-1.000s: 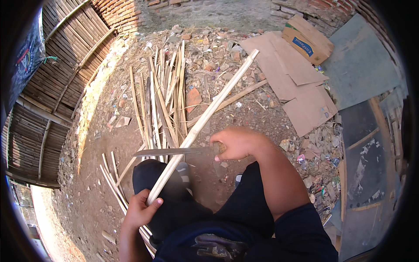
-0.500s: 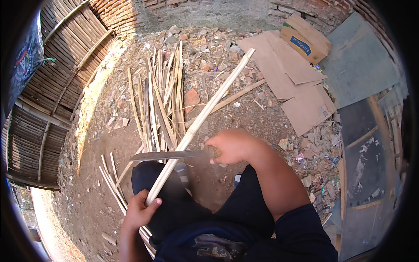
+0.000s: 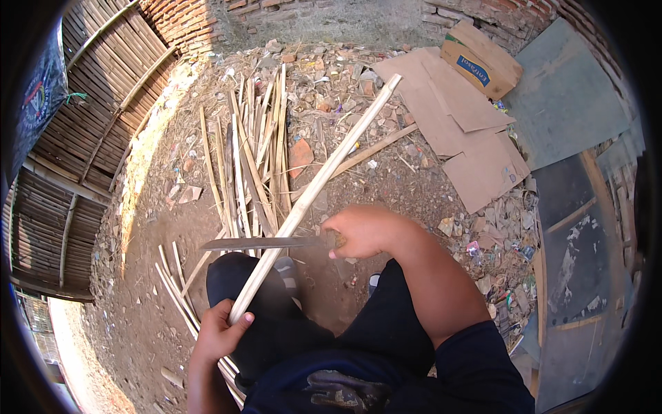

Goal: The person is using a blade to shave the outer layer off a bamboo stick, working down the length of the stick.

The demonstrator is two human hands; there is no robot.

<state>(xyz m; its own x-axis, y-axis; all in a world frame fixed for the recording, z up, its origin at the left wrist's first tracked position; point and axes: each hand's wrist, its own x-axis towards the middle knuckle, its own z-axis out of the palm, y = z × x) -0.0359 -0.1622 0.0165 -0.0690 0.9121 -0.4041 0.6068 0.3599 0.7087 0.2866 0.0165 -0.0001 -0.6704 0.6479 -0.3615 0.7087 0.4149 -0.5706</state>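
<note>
My left hand (image 3: pixel 222 330) is wrapped round the near end of a long, pale split-bamboo strip (image 3: pixel 321 183). The strip slants up and away to the right, past my left knee. In my right hand (image 3: pixel 362 231) is the wooden handle of a machete (image 3: pixel 231 244), its long dark blade pointing left. That blade lies across the strip's lower half, seemingly touching it, just above my left knee. More thin strips (image 3: pixel 181 298) lie on the ground beside my left leg, partly hidden under my forearm.
A loose pile of bamboo strips (image 3: pixel 241 165) lies ahead on dirt strewn with rubble. Flattened cardboard (image 3: pixel 448 117) and a cardboard box (image 3: pixel 483 62) are at far right, beside grey-green boards (image 3: pixel 572 90). A bamboo-slat wall (image 3: pixel 110 83) stands left; a brick wall (image 3: pixel 324 24) closes the back.
The machete has slid slightly left across the strip, with my right hand following it. My left hand and the strip hold nearly the same place.
</note>
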